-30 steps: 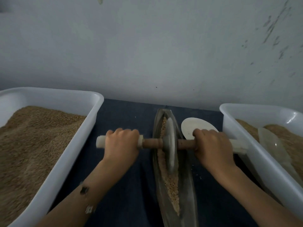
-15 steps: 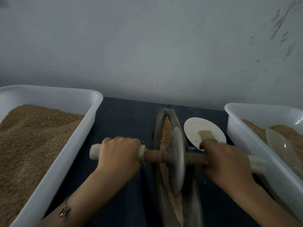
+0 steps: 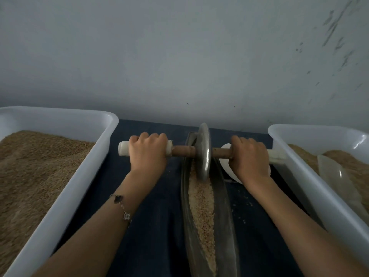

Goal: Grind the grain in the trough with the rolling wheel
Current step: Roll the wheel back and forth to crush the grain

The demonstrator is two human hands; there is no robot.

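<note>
A grey-white wall (image 3: pixel 179 56) with dark scuff marks toward 2 o'clock backs a table under a dark blue cloth (image 3: pixel 153 226); the light is dim. At centre a long, narrow metal trough (image 3: pixel 223 216) runs from 12 o'clock toward 6 o'clock; a strip of pale, coarse grain (image 3: pixel 201 208) lies along its bottom. The rolling wheel (image 3: pixel 204 151), a metal disc on a wooden axle, stands upright at the far, 12 o'clock end of the trough, its lower edge down in the grain. My left hand (image 3: pixel 148 154) is clenched round the white grip at the axle's 9 o'clock end, knuckles up; a bracelet (image 3: pixel 121 206) with clover charms sits on that forearm. My right hand (image 3: pixel 249 158) is clenched round the matching white grip at the 3 o'clock end; only that grip's tip shows past the hand. A white plate (image 3: pixel 225 164) lies partly hidden under my right hand, just beside the trough. At 9 o'clock a white tub (image 3: pixel 79 186) holds a deep bed of brown grain; at 3 o'clock a second white tub (image 3: pixel 311 182) holds more, with a clear plastic scoop (image 3: pixel 335 176) resting on it. A few loose crumbs lie on the cloth at 4 o'clock of the wheel.
</note>
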